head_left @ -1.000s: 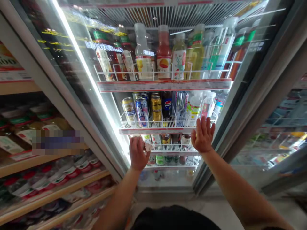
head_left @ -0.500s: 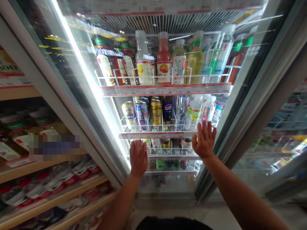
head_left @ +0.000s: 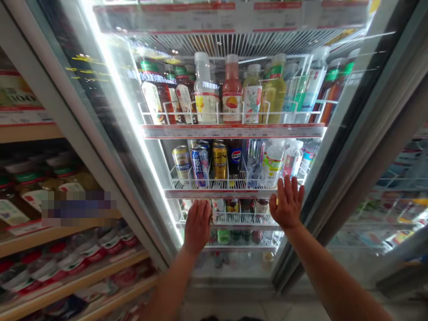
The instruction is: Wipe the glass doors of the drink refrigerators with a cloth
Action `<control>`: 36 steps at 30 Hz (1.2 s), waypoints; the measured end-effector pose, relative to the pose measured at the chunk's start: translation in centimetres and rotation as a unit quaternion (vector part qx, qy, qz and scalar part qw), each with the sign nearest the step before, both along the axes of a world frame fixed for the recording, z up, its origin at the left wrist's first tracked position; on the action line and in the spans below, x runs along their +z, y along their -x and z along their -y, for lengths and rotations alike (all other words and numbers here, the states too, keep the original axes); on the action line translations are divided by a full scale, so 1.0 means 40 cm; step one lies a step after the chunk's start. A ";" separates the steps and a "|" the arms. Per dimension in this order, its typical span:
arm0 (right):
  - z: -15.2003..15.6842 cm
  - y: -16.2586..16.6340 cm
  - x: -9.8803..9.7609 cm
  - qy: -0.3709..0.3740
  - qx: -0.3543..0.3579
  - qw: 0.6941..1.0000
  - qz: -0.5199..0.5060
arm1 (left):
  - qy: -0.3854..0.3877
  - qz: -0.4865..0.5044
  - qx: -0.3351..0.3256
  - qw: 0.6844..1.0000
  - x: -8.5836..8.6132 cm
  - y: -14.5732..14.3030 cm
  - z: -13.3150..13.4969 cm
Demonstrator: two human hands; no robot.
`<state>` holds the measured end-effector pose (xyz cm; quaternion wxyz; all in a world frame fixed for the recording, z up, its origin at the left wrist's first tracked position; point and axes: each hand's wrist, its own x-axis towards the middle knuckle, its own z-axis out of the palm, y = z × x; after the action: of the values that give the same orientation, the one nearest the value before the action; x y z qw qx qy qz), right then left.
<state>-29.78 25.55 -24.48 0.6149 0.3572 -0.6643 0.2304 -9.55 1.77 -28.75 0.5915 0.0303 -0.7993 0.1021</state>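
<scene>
A drinks fridge fills the middle of the view, seen through its glass door point(head_left: 76, 107), which carries reflections of lights and signs. My right hand point(head_left: 287, 205) is raised with fingers spread at the lower right, near the inner edge of the door frame. It appears to lie flat toward the glass, though contact is hard to tell. Lower left, my left hand point(head_left: 198, 225) has its fingers bent and pressed together. A small patch shows at its inner edge, too unclear to name. Behind the hands stand a gold can point(head_left: 220, 162), a blue can point(head_left: 199, 166) and a cola bottle point(head_left: 235, 156).
Juice bottles point(head_left: 232, 96) stand on the upper wire shelf, above a price strip point(head_left: 234, 131). Left of the fridge, wooden shelves point(head_left: 80, 272) hold jars and packed goods. A grey door frame point(head_left: 361, 133) runs down the right, with another glass-fronted case beyond.
The view has tilted up slightly, so the shelves sit lower in the picture. My left hand has shifted a little right; my right hand stays spread in nearly the same place.
</scene>
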 end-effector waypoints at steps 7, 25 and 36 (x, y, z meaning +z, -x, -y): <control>0.005 -0.003 0.003 -0.001 -0.004 1.000 -0.005 | -0.088 -0.104 0.036 0.990 0.169 -0.020 0.088; 0.061 -0.066 0.038 0.067 -0.010 0.997 0.041 | 0.143 0.038 -0.049 0.988 0.403 -0.114 0.240; 0.316 -0.208 0.272 0.059 -0.066 0.986 0.138 | 0.100 -0.037 -0.140 0.984 0.624 -0.109 0.304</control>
<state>-21.46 12.91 -13.59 0.5512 0.2405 -0.7502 0.2750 -5.21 -10.37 -3.78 0.6288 -0.1374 -0.7593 0.0963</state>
